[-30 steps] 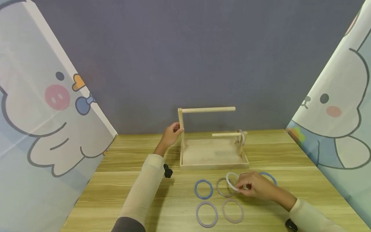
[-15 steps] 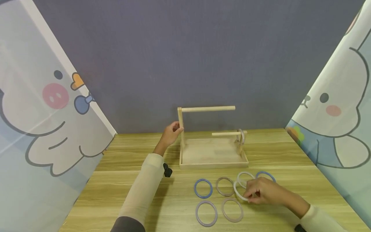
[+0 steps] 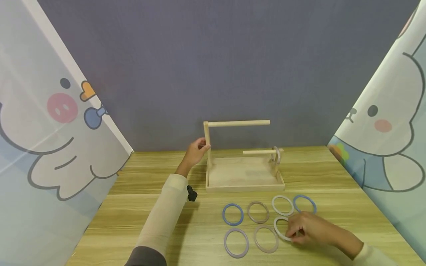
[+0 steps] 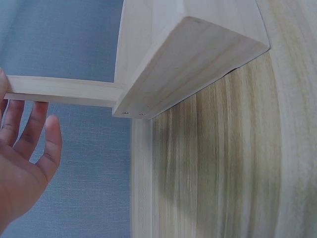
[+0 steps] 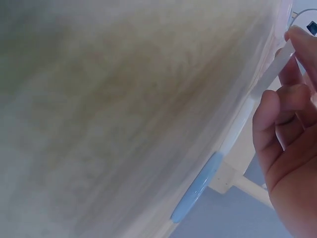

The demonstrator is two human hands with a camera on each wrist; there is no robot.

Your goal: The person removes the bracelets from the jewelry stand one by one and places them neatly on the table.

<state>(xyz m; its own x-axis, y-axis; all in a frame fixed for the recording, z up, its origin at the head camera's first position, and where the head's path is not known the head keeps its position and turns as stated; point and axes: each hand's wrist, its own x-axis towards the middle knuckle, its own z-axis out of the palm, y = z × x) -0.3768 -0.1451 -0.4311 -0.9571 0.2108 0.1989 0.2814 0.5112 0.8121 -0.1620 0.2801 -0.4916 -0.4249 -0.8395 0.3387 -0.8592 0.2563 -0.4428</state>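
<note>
At the back, a wooden stand has a shallow tray base (image 3: 245, 188), a tall upright post (image 3: 207, 133) with an upper bar (image 3: 239, 123), and a short lower bar (image 3: 256, 152). My left hand (image 3: 194, 153) holds the tall post between thumb and fingers; in the left wrist view the post (image 4: 64, 90) runs across that hand's fingers. With thumb and fingertips, my right hand (image 3: 309, 229) pinches a white ring (image 3: 275, 226) low at the table, at the front right. The right wrist view shows this white ring (image 5: 272, 74) edge-on, its near part covered by fingers.
Around the held ring lie another white ring (image 3: 282, 214), two blue rings (image 3: 233, 224), a brownish ring (image 3: 258, 222), a pinkish ring (image 3: 267, 252) and a lavender ring (image 3: 237, 256). One greyish ring (image 3: 279, 157) hangs on the lower bar. A dark wall (image 3: 233, 74) stands behind.
My right hand has carried the white ring right and down toward the front, lowering it to the table. The other white ring has come into view behind it. My left hand stays on the post.
</note>
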